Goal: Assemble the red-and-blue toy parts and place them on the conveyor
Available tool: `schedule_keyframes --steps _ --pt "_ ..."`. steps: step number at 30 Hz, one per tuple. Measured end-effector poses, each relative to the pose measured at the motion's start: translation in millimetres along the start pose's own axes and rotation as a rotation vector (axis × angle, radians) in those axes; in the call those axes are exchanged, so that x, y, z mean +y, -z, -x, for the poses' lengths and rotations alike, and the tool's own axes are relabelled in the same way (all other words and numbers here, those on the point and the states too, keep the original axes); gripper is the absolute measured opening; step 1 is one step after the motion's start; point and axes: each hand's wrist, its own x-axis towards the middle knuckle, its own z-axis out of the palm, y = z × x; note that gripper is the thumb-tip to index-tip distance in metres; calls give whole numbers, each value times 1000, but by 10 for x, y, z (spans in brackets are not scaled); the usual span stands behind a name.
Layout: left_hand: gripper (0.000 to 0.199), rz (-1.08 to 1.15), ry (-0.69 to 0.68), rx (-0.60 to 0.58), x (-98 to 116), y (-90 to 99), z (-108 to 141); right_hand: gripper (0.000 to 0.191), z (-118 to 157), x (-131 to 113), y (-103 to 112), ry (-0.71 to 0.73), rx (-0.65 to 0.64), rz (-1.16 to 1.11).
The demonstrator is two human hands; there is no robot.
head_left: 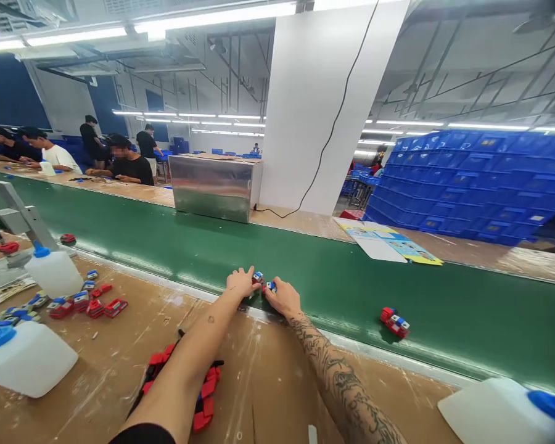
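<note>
Both my hands reach out over the near edge of a green conveyor belt [324, 265]. My left hand [241, 282] is closed on a small red, white and blue toy part [258, 277]. Beside it, my right hand [283, 297] grips a similar toy part [271, 286]. The two parts are close together; whether they touch is hard to tell. Another red toy piece [395, 322] with blue and white on it lies on the belt to the right. Red and black parts [206, 394] lie partly hidden under my left forearm.
Plastic bottles [30, 361] with blue caps stand at the left, another bottle [494, 410] at the lower right. Several red parts [115, 307] lie near a metal press [21, 213]. Across the belt are a metal box [213, 188], cardboard [388, 240], stacked blue crates [467, 185] and seated people.
</note>
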Motion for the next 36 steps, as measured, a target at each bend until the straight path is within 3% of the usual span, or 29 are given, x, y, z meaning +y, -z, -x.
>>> schedule_keyframes --steps 4,10,13,17,20,24,26,29,30,32,34,36 --pt "48 -30 -40 34 136 -182 -138 32 345 245 145 75 1 -27" --pt "44 -84 -138 27 205 -106 -67 25 1252 312 261 323 -83 -102" --pt "45 -114 -207 18 288 -58 289 33 1474 357 297 358 -89 -149" --pt "39 -142 -283 0 393 -104 995 62 1484 555 410 458 -182 -291" --pt "39 -125 -260 0 458 -168 1401 42 1485 726 489 483 -279 -437" --pt "45 -23 -178 21 503 -97 1687 13 1647 876 525 371 -239 -482" --pt "43 44 -166 54 385 48 1823 13 1818 964 549 307 -198 -523" --pt "36 138 -123 127 -87 346 2171 28 2191 1183 622 180 -126 -631" --pt "35 165 -83 154 -301 437 2335 36 2340 1273 653 101 -99 -713" --pt "34 214 27 200 -731 553 2704 47 2654 1442 712 -216 -26 -1120" --pt "38 262 123 209 -1065 540 3063 56 2954 1555 756 -476 -11 -1430" --pt "46 312 162 196 -1237 405 3334 59 3202 1587 775 -645 -5 -1588"
